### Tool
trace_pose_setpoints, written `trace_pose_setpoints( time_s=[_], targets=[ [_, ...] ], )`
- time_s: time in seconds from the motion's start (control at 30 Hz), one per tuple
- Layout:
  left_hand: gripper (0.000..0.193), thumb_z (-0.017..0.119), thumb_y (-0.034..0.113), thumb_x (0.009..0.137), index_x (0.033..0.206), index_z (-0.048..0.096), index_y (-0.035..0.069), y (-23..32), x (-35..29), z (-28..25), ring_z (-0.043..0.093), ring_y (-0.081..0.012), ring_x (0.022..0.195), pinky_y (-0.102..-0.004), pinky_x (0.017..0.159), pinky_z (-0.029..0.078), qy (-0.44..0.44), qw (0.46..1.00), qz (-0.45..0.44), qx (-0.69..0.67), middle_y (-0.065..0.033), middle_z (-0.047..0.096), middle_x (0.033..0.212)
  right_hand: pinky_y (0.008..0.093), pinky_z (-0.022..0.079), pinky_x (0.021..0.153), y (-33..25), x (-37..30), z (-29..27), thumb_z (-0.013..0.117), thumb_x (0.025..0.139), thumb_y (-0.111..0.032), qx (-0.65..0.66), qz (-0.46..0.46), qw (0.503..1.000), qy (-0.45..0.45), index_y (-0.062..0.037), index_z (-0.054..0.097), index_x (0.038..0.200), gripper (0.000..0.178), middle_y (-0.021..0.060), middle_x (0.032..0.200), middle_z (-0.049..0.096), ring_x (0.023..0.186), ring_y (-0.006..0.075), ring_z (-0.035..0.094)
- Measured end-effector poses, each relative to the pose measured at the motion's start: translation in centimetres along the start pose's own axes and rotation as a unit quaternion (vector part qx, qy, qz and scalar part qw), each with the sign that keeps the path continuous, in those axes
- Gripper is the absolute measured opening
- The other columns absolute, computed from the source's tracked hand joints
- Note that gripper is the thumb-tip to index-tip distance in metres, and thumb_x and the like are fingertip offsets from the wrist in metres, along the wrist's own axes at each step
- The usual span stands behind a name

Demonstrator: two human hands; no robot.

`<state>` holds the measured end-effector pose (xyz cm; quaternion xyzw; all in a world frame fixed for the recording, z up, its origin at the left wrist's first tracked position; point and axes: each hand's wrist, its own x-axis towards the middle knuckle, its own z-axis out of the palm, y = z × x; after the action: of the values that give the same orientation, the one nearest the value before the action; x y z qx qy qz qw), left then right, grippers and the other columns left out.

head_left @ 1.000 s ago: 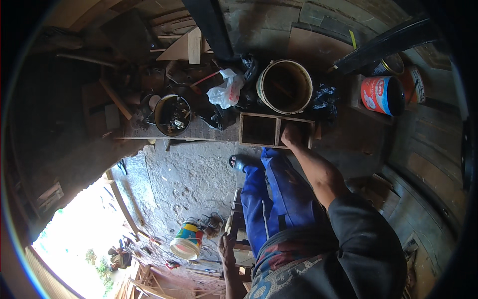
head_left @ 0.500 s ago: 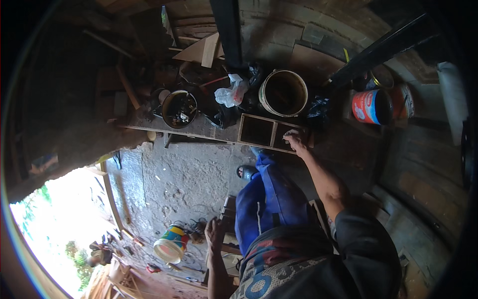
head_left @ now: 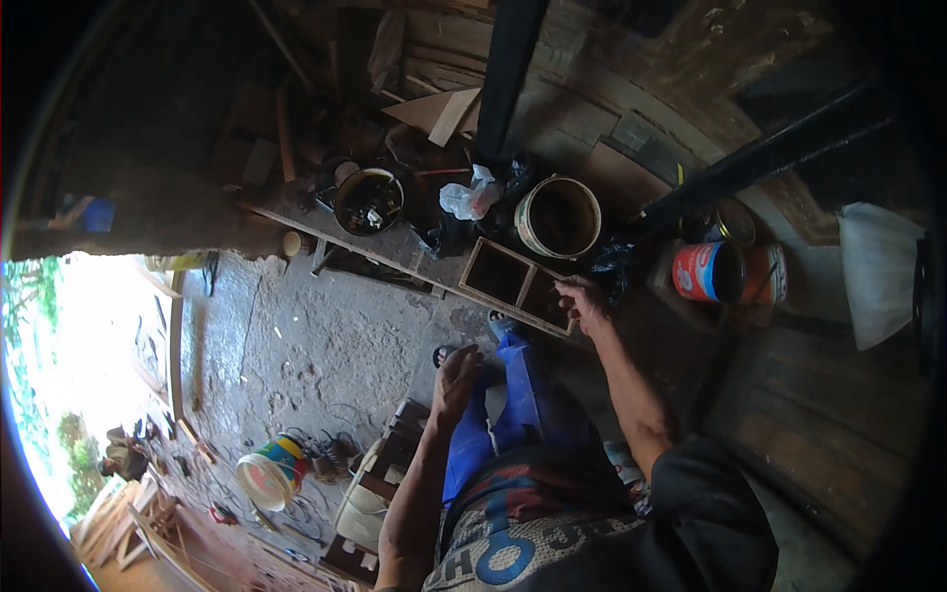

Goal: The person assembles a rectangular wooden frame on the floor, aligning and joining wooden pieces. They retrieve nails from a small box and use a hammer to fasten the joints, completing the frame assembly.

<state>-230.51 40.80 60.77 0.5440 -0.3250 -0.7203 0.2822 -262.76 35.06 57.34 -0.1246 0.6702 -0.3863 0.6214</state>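
A shallow wooden box with two compartments [head_left: 528,285] sits at the front edge of the low bench. My right hand [head_left: 588,306] is at the right compartment's rim with its fingers closed in a pinch. Whatever they hold is hidden by the fingers. My left hand [head_left: 457,382] hangs above my blue-trousered legs, apart from the box. Its fingers are curled together and nothing shows in them. Just behind the box stands a round, pale-rimmed bucket [head_left: 525,226], dark inside. A crumpled white plastic bag [head_left: 472,197] lies to the bucket's left.
Along the low bench [head_left: 335,229] stands a dark pail [head_left: 340,207] of small scraps. Red-and-blue tins [head_left: 697,272] are at the right, below a slanting black beam [head_left: 760,148]. A colourful bucket [head_left: 264,481] and wood offcuts [head_left: 133,518] lie at lower left.
My left hand has risen and moved right, toward the box. My right hand stays at the right compartment, now nearer its rim. The whole view has turned and shifted.
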Motion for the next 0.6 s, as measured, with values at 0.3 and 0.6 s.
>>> trace_pose_setpoints(
  time_s=[0.3,0.6],
  targets=[
    [0.033,0.064,0.027,0.102,0.123,0.067,0.001,5.9,0.4,10.0,0.065,-0.0137,0.090,-0.0286,0.079,0.054,-0.017,0.998,0.057,-0.031,-0.0050,0.070,0.102,0.0244,0.047,0.059,-3.5,-8.6,4.8,0.067,0.094,-0.019,-0.188,-0.237,0.937,-0.174,-0.0053,0.063,0.091,0.014,-0.0017,0.078,0.061,0.067,0.0048,0.055],
    [0.022,0.066,0.021,0.100,0.109,0.071,0.001,7.7,-2.8,9.0,0.066,-0.0125,0.082,-0.0278,0.074,0.053,0.079,0.988,0.115,-0.062,-0.0051,0.073,0.095,0.0237,0.055,0.066,-6.9,-11.0,7.3,0.069,0.095,-0.014,-0.072,-0.076,0.945,-0.310,-0.0015,0.068,0.103,0.014,0.0041,0.088,0.071,0.075,0.0079,0.065]
  ],
)
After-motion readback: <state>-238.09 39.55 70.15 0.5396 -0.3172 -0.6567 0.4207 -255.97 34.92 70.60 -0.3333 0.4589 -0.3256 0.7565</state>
